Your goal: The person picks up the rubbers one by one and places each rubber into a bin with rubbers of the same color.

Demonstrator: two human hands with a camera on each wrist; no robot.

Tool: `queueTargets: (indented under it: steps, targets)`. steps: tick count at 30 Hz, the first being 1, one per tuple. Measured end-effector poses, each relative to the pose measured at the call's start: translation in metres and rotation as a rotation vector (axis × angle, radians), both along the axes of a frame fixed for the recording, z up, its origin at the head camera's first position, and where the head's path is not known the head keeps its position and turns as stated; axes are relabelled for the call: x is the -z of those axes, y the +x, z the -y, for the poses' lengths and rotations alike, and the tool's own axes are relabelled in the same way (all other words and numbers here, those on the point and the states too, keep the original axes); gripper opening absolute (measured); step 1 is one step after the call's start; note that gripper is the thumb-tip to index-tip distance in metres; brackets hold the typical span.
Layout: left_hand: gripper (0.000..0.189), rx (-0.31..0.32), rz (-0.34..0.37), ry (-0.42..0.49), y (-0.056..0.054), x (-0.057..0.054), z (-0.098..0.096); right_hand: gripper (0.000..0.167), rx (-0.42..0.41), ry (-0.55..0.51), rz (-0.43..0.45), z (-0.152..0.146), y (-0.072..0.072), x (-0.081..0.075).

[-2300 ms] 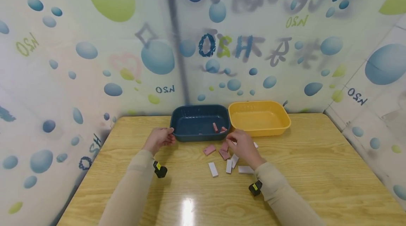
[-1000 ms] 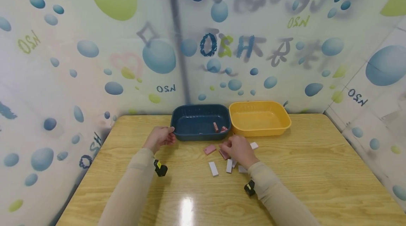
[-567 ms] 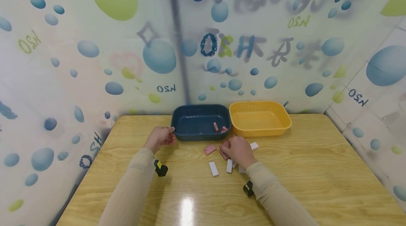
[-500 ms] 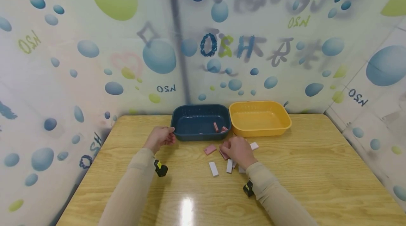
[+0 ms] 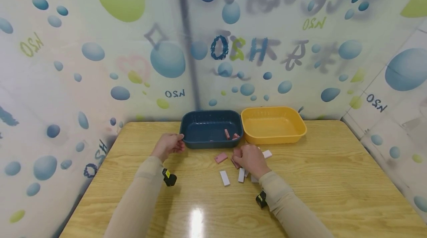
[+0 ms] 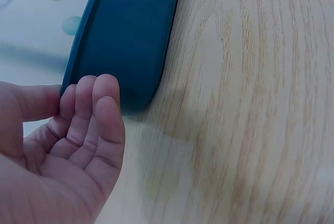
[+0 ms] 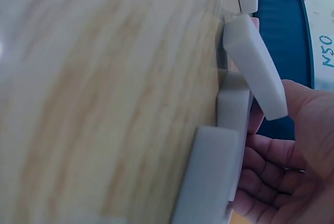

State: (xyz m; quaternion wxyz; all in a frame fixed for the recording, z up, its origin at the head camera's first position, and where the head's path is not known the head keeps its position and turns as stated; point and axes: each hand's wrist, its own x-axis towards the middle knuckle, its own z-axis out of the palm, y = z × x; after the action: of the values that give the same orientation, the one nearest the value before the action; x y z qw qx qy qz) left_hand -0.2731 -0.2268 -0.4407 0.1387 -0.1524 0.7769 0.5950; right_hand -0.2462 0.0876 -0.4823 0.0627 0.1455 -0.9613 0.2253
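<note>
My left hand [image 5: 169, 146] pinches the near-left rim of the dark blue tray [image 5: 210, 144], thumb over the edge and fingers curled against the outside wall. My right hand [image 5: 253, 159] is bent over a loose pile in front of the trays. Its thumb and fingers pinch a pink block [image 5: 237, 152], largely hidden by the hand in the right wrist view. Another pink block [image 5: 235, 163] lies just under it, and a separate pink block [image 5: 221, 157] rests to the left. White blocks, including one leaning [image 7: 255, 67], lie close to the right hand.
A yellow tray [image 5: 275, 141] stands against the blue tray's right side. Small pink pieces [image 5: 227, 134] lie inside the blue tray. One white block [image 5: 225, 178] sits apart at the front of the pile. A patterned wall [image 5: 150, 101] rises behind the wooden table [image 5: 327, 178].
The right hand has moved from the blue tray's near-right corner down to the pile and now pinches a pink block, which shows more at its fingertips. The left hand keeps hold of the rim.
</note>
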Motion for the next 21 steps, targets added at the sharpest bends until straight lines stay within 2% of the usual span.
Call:
queueTargets:
  steps: [10,21]
  targets:
    - [0.031,-0.001,0.004,-0.001,0.0005,0.001,0.0002,0.038,-0.014,-0.013,0.001,-0.0012,0.0015,-0.0008]
    - [0.033,-0.003,0.006,0.007,-0.0002,0.0015,0.0,0.026,-0.009,-0.066,0.034,-0.0047,0.0049,-0.0095]
